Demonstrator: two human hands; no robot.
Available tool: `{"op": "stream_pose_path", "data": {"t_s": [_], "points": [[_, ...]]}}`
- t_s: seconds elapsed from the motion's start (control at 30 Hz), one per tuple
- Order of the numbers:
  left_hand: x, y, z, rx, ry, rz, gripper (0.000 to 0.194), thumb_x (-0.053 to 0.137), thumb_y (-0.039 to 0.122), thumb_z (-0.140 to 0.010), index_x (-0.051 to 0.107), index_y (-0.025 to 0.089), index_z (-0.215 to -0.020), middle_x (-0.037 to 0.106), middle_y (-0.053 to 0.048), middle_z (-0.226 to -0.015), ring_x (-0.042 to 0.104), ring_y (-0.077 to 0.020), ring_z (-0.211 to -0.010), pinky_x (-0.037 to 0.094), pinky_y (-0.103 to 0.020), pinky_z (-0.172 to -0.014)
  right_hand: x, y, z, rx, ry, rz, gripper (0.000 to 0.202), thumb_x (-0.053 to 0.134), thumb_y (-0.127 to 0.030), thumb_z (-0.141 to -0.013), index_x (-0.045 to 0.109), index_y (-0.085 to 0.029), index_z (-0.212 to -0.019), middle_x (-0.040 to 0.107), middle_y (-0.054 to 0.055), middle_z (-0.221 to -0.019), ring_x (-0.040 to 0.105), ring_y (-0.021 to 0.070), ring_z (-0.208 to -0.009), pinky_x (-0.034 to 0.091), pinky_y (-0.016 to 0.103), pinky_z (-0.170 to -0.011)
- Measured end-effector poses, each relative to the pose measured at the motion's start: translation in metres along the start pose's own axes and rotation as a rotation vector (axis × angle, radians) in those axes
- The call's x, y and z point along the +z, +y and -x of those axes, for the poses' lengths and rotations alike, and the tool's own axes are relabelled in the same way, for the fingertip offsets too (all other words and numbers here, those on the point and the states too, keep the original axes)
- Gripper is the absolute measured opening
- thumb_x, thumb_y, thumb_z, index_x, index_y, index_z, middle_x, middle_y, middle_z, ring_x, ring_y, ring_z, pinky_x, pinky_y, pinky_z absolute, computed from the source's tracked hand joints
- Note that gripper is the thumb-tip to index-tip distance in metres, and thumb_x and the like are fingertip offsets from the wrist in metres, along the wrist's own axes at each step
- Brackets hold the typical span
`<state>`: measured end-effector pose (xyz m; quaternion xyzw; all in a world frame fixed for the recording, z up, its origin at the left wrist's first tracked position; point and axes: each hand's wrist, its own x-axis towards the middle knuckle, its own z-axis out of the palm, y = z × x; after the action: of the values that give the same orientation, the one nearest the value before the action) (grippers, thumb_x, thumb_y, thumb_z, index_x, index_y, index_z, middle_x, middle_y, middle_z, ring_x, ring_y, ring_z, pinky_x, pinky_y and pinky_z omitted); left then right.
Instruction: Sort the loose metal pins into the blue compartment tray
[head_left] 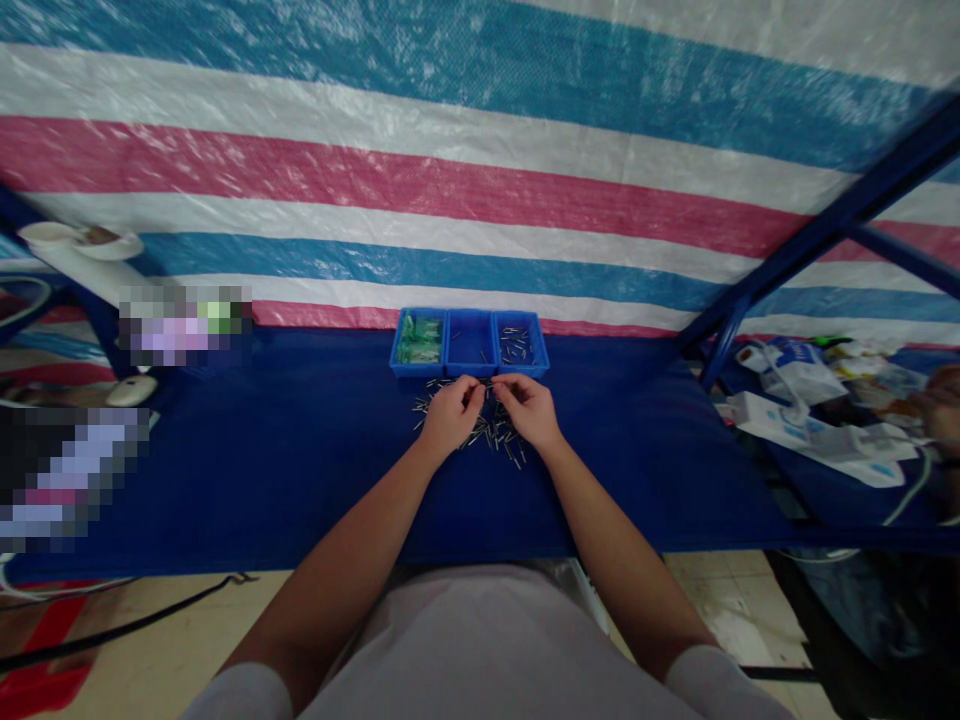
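A heap of small thin metal pins lies scattered on the blue table. Over its left part is my left hand, thumb and fingers pinched together. Facing it, my right hand is also pinched, its fingertips close to the left ones. A tiny dark piece shows between the two hands, too small to make out. Just beyond them stand three blue trays side by side: the left tray holds green and clear packets, the middle tray a few pins, the right tray several pins.
The blue table runs left and right. A striped tarp hangs behind it. Blue metal bars slope at the right, beside a white power strip and plastic bags. A person's hand shows at the far right edge.
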<state>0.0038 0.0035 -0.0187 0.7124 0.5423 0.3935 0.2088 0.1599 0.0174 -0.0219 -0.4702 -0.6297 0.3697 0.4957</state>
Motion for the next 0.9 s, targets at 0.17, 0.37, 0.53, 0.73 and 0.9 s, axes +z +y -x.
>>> {"op": "stream_pose_path", "data": {"t_s": [0.17,0.37,0.53,0.73,0.9], "points": [[-0.0003,-0.0002,0.0004,0.006,-0.003,0.002,0.022,0.043,0.034,-0.091,0.058,0.019,-0.084,0.055,0.002,-0.062,0.051,-0.0118,-0.056,0.036,-0.024,-0.058,0.0001,0.0005,0.0000,0.006,-0.003,-0.006,0.022,0.063,-0.036,-0.079,0.070,-0.020,-0.091,0.072,0.005,-0.085,0.065,0.0184,-0.074,0.053,0.033,-0.071],[-0.0001,0.0002,0.0005,0.005,-0.002,0.010,0.022,0.043,0.034,-0.091,0.057,0.019,-0.083,0.056,0.002,-0.063,0.051,-0.0118,-0.058,0.037,-0.024,-0.058,0.0002,-0.0012,0.0003,0.001,-0.003,-0.015,0.020,0.062,-0.035,-0.079,0.070,-0.019,-0.090,0.071,0.005,-0.084,0.065,0.0178,-0.072,0.052,0.032,-0.071],[0.0002,-0.0001,0.0004,0.003,0.002,0.013,0.022,0.043,0.034,-0.091,0.057,0.019,-0.083,0.055,0.002,-0.063,0.051,-0.0116,-0.057,0.037,-0.024,-0.059,0.0003,-0.0023,0.0005,0.004,-0.003,-0.023,0.020,0.063,-0.034,-0.079,0.070,-0.019,-0.090,0.071,0.006,-0.086,0.065,0.0177,-0.073,0.052,0.032,-0.071],[-0.0008,0.0003,0.0008,-0.002,-0.002,0.015,0.023,0.043,0.034,-0.091,0.058,0.019,-0.084,0.056,0.002,-0.063,0.050,-0.0117,-0.057,0.037,-0.025,-0.058,0.0006,-0.0013,0.0003,0.012,-0.005,-0.016,0.020,0.063,-0.035,-0.079,0.070,-0.020,-0.090,0.072,0.005,-0.086,0.065,0.0178,-0.073,0.053,0.032,-0.071],[-0.0005,0.0001,0.0008,-0.003,0.000,0.011,0.023,0.043,0.035,-0.091,0.058,0.019,-0.084,0.056,0.001,-0.063,0.051,-0.0120,-0.057,0.037,-0.025,-0.058,0.0008,-0.0019,0.0005,0.014,-0.002,-0.021,0.021,0.063,-0.036,-0.078,0.070,-0.020,-0.090,0.072,0.005,-0.084,0.065,0.0182,-0.072,0.053,0.033,-0.071]]}}
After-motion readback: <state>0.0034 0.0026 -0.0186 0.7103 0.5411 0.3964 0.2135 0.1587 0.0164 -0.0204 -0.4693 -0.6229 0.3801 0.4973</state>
